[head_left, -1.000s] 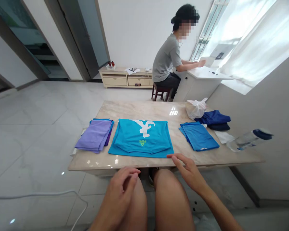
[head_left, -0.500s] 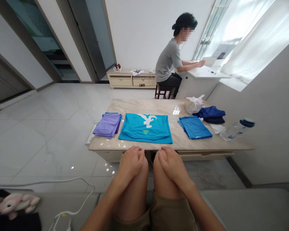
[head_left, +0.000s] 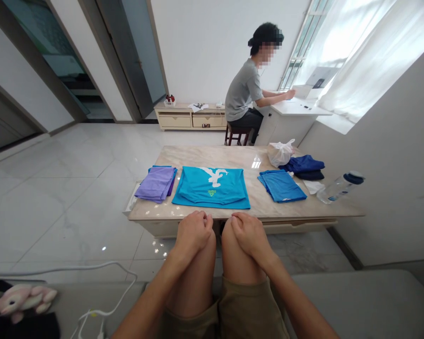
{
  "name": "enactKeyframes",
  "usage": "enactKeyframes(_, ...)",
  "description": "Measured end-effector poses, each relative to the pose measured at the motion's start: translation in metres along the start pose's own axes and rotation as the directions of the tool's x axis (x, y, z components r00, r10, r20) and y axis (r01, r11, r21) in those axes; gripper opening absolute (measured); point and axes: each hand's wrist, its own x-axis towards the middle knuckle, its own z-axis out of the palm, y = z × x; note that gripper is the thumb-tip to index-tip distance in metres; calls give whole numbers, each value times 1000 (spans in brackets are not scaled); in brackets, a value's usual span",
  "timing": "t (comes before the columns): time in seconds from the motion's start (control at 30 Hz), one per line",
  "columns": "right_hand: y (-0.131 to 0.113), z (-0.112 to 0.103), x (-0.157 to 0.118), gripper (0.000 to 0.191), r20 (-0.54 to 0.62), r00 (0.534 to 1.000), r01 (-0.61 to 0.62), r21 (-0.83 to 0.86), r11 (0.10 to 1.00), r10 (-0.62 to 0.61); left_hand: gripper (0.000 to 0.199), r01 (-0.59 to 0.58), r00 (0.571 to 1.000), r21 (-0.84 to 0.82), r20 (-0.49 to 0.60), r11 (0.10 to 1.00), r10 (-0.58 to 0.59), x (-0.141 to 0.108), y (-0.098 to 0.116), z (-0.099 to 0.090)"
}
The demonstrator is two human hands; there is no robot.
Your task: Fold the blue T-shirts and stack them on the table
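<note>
My left hand [head_left: 193,230] rests on my left knee, its fingers draped over the front with nothing in them. On the other knee lies my right hand [head_left: 249,233], likewise with fingers over the kneecap and holding nothing. Fingertips are partly hidden beyond the knees. Just past my hands, a turquoise shirt [head_left: 194,188] with a white figure print lies folded on the marble-topped table [head_left: 212,155]. Left of it is a stack of folded clothes with a lavender piece [head_left: 154,183] on top. To the right sits a folded blue garment [head_left: 283,186].
A clear water bottle [head_left: 339,188], a white plastic bag [head_left: 281,153] and dark blue clothing [head_left: 305,165] occupy the table's right end. Beyond, a person [head_left: 245,89] sits at a white desk [head_left: 300,107]. A plush toy [head_left: 21,301] and white cable [head_left: 122,301] are at lower left.
The camera view has shifted slightly, so the table and its contents appear a little further left. Both hands stay on the knees, and the folded clothes have not moved.
</note>
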Motion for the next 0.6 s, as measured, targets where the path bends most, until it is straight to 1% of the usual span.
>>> enactKeyframes(0.23,5,4,-2,36,-47,999,17,42,999,-15,42,-29,999,-15,-31,999,28,-1,-3,2)
enactKeyframes(0.6,2,1,-3,36,-26,1000,-6,54,999,7,42,-27,999,-14,-33,1000,27,0,-8,2)
